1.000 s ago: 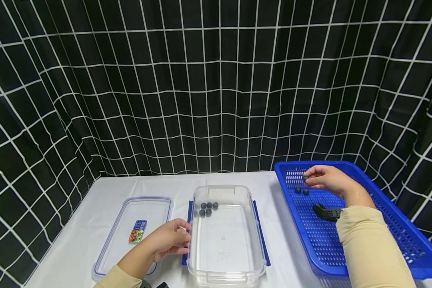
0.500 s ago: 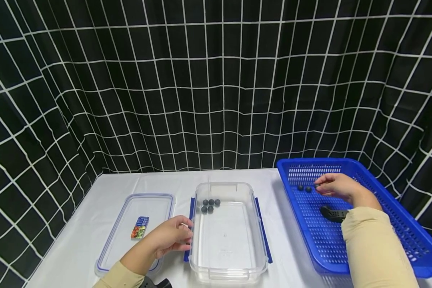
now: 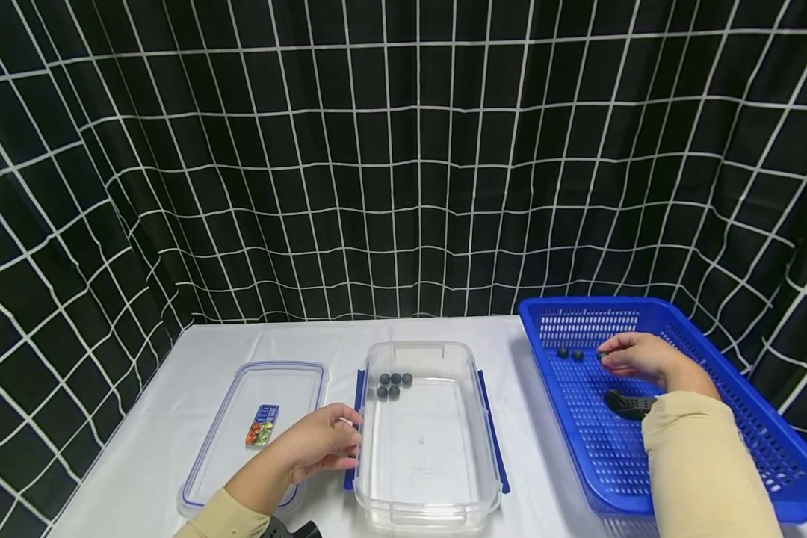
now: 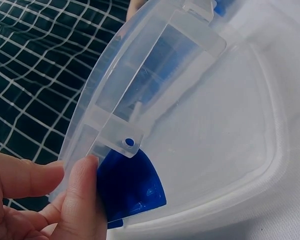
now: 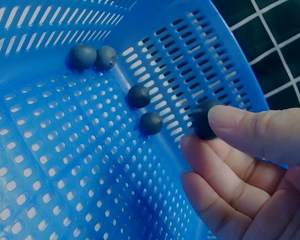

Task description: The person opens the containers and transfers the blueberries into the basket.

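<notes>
Pinching, right: the right hand [image 3: 635,354] at the frame's right has thumb and fingertips closed round a held ball [image 5: 203,120], small and dark, over the far part of the blue basket [image 3: 612,456].
Gripping, left: the left hand [image 3: 326,441], left of centre low down, has its fingers bent, holding the left side of the clear container [image 3: 444,448], thumb against a blue latch [image 4: 132,185].
Basket: the right wrist view shows four loose balls [image 5: 138,96], two touching at upper left, two near the middle.
Container: five dark balls [image 3: 395,379] cluster toward its upper left.
Slip risk: the held ball looks smooth and sits right at the fingertips, so a weak pinch could let it drop and roll.
Knock risk: the lower fingers might brush the loose balls and scatter them.
Tug risk: a pull on the latch could shift the container and set its balls rolling.
Table: white cloth [image 3: 531,448], faintly creased, with a clear lid [image 3: 255,388] lying at lower left.
Room: a black curtain [image 3: 403,187], gridded in white, fills the upper frame.
</notes>
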`<action>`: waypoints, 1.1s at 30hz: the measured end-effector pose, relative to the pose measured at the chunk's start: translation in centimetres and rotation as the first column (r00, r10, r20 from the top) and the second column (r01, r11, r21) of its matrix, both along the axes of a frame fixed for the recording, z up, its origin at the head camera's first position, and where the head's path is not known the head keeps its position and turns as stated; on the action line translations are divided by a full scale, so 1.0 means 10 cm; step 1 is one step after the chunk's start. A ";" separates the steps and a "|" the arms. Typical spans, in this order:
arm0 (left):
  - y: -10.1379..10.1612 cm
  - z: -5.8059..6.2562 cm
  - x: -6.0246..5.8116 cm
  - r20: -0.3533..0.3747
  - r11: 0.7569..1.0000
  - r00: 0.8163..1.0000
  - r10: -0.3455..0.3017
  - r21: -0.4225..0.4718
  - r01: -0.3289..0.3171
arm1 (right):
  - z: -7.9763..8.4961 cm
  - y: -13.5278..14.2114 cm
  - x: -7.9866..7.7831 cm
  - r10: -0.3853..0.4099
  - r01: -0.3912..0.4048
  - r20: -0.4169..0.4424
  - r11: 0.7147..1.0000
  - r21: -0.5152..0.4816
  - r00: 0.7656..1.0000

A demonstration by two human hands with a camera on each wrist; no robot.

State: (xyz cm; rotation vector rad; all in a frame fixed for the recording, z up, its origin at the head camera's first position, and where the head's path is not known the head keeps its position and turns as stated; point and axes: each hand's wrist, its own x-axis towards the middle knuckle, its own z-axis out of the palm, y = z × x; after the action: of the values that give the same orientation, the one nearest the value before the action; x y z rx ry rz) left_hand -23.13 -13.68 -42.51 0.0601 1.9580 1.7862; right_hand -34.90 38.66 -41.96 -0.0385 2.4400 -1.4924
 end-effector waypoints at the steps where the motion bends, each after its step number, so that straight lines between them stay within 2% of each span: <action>1: 0.00 0.00 0.00 0.000 1.000 1.000 0.001 0.001 -0.001 | 0.00 0.01 0.00 -0.007 0.007 0.000 1.000 0.001 1.000; 10: -0.01 -0.02 -0.01 -0.004 1.000 1.000 0.006 0.005 -0.006 | 0.05 -0.04 0.00 -0.018 0.019 -0.029 0.999 0.042 0.999; 16: -0.01 -0.03 -0.02 -0.005 1.000 1.000 -0.002 0.014 0.002 | 0.22 -0.21 -0.02 0.010 0.004 -0.127 0.993 0.114 0.992; 21: -0.01 -0.04 -0.02 -0.001 1.000 1.000 0.003 0.012 -0.003 | 0.47 -0.50 -0.03 0.055 -0.017 -0.206 0.983 0.184 0.977; 26: 0.00 -0.04 -0.01 0.000 1.000 1.000 0.013 0.007 -0.013 | 0.70 -0.85 -0.04 0.114 -0.060 -0.265 0.977 0.203 0.958; 33: 0.00 -0.02 -0.01 -0.009 1.000 1.000 0.005 0.015 -0.005 | 0.86 -1.38 -0.08 0.214 -0.161 -0.289 0.967 0.196 0.933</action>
State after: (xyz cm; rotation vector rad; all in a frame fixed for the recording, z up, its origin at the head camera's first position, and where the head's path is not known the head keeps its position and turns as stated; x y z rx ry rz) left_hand -23.24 -13.67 -42.70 0.0680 1.9528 1.8072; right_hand -35.72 24.91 -33.36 -0.4932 2.7059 -1.2704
